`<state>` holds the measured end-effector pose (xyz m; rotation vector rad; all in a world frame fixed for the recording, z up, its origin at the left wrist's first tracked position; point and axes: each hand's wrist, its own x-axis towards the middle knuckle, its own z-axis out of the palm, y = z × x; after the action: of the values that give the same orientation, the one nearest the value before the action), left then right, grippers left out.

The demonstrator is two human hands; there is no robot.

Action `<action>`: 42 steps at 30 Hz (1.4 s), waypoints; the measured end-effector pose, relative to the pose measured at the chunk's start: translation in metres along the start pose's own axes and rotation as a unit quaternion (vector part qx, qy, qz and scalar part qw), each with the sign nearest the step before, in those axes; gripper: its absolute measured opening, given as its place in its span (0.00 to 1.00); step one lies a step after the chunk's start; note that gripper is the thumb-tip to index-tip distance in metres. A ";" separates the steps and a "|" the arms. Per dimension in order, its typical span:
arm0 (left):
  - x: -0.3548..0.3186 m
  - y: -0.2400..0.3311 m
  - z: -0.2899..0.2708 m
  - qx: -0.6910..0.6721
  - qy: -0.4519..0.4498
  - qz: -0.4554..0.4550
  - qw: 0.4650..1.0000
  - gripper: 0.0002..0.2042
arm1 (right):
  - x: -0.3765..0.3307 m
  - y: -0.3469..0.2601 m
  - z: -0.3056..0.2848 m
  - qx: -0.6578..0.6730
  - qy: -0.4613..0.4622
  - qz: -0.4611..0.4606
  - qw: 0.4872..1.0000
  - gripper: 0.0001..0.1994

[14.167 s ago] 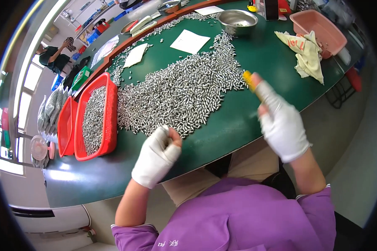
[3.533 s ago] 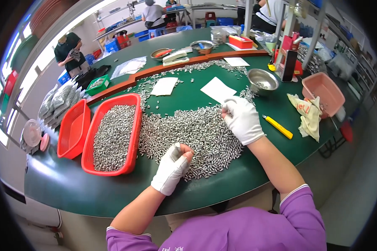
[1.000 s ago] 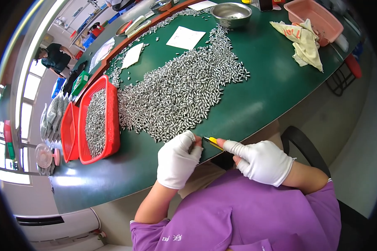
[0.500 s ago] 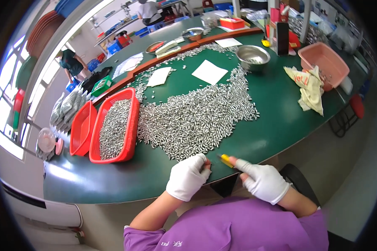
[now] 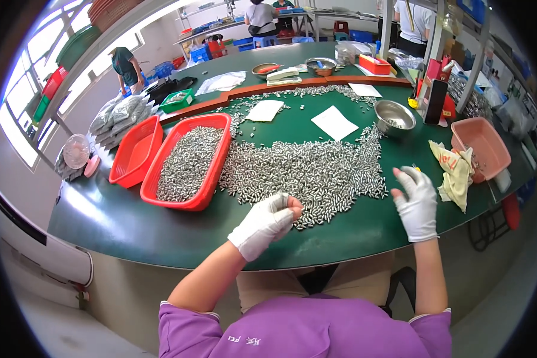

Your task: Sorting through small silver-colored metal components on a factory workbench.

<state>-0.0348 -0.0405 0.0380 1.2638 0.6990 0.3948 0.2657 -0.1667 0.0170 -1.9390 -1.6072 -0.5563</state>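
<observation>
A wide heap of small silvery metal pieces (image 5: pixel 304 170) spreads over the green table. My left hand (image 5: pixel 265 224), in a white glove with bare fingertips, is closed in a pinch above the heap's near edge. Whatever may be between its fingertips is hidden. To the right of the heap, my right hand (image 5: pixel 417 206), gloved the same way, has its fingers and thumb apart. A small bit of yellow (image 5: pixel 417 169) shows just beyond its fingertips; most of that thing is hidden behind the hand.
Left of the heap stand a red basket (image 5: pixel 225 140) full of the same pieces and another red basket (image 5: pixel 136 149). A steel bowl (image 5: pixel 394 116), white paper sheets (image 5: pixel 334 122), a pale yellow cloth (image 5: pixel 453 173) and a pink tub (image 5: pixel 489 143) sit farther out. Other people are in the background.
My right hand has moved forward and right, away from my left hand, and its fingers have spread from the yellow-handled tool. My left hand stays pinched, slightly farther forward. The view has shifted.
</observation>
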 end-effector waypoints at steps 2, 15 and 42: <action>0.006 0.006 -0.007 -0.044 -0.005 0.024 0.999 0.11 | 0.025 -0.052 0.003 0.167 0.028 -0.068 0.983 0.17; 0.049 0.001 -0.040 -0.150 -0.025 0.064 0.986 0.12 | 0.080 -0.131 0.089 0.500 -0.047 -0.077 0.861 0.06; 0.047 -0.016 -0.043 -0.239 -0.083 0.025 0.967 0.11 | 0.072 -0.128 0.090 0.490 -0.066 -0.123 0.861 0.09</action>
<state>-0.0307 0.0165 0.0047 0.8441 0.3958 0.4614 0.1515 -0.0381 0.0139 -1.0170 -1.7303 0.3070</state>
